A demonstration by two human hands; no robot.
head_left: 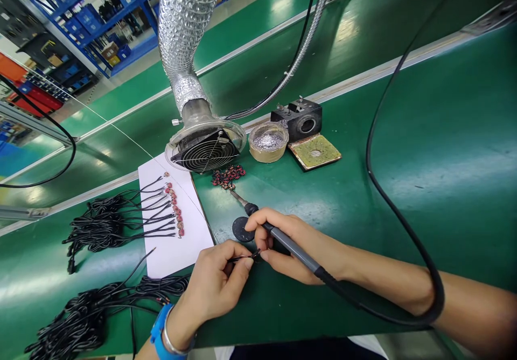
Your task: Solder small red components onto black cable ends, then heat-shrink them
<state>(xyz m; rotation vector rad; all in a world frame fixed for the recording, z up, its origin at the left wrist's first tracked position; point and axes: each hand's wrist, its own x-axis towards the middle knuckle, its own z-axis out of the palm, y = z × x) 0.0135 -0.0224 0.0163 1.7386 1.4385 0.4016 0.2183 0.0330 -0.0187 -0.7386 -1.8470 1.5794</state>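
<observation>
My left hand (214, 284) pinches the end of a thin black cable (238, 258) between thumb and index finger, low over the green bench. Held like a pen in my right hand (309, 241) is a soldering iron (294, 249), its tip angled up and left, away from the cable. The right thumb and lower fingertips come close to the cable end; whether they touch it I cannot tell. Beyond the tip lies a pile of small red-and-black parts (228, 177). A black round disc (241, 229) sits just left of the iron's collar.
A fan-fronted fume hood (208, 152) hangs from a silver duct (188, 26). Behind stand a bowl of shiny metallic material (269, 147), an iron stand (305, 120) and a sponge (317, 152). Black cables (100, 222) reach onto white paper (161, 260) beside reddish parts (174, 209); another bundle (76, 317) lies nearer.
</observation>
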